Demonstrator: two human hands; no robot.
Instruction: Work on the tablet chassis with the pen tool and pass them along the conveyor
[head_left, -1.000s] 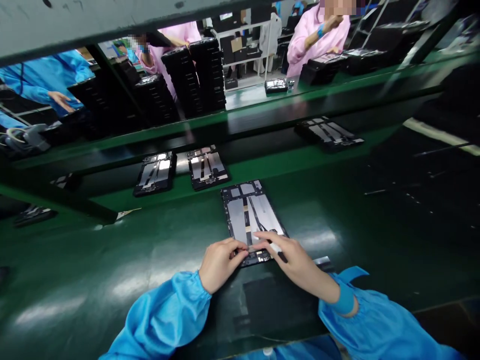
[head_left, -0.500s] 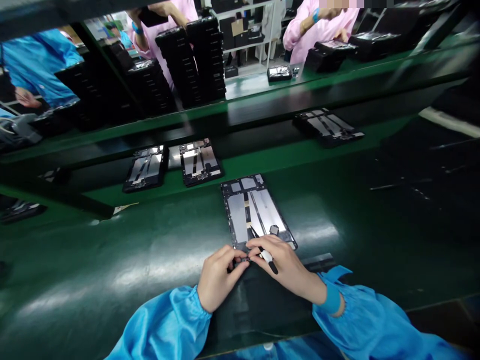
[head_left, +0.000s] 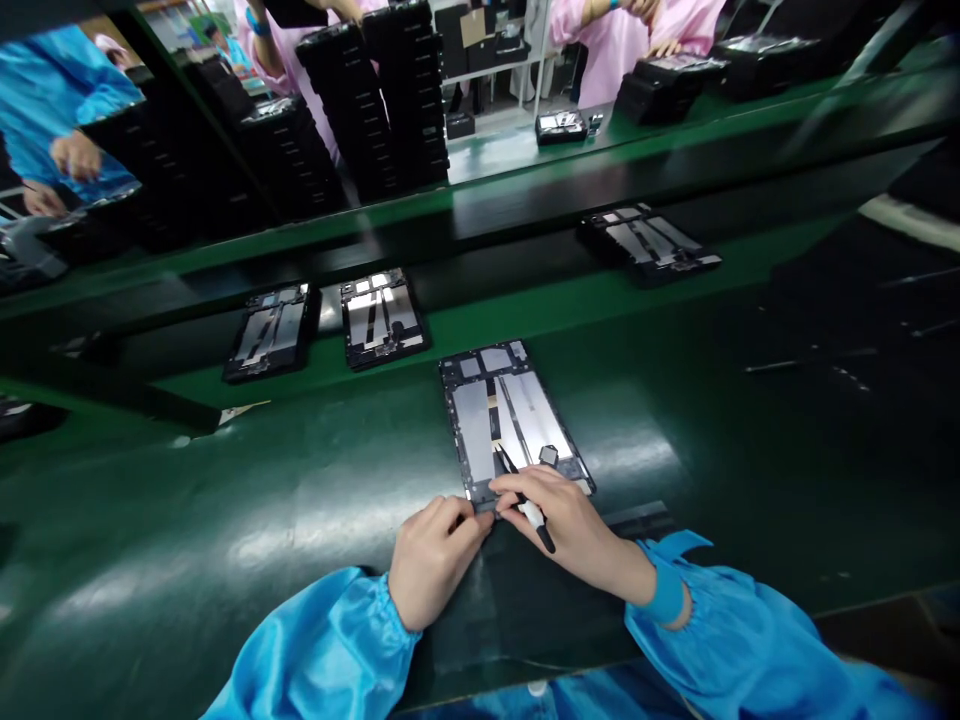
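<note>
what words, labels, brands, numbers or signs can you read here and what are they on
None: no text can be read anywhere in this view.
Open device: any print on it is too small to read.
Slim tool in the right hand: no lettering readable.
Black stacks: pale marks on them, too small and blurred to read.

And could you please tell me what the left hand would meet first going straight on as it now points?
Most likely the right hand, just ahead at the near end of the open tablet; depth is unclear, so the tablet may come first.
</note>
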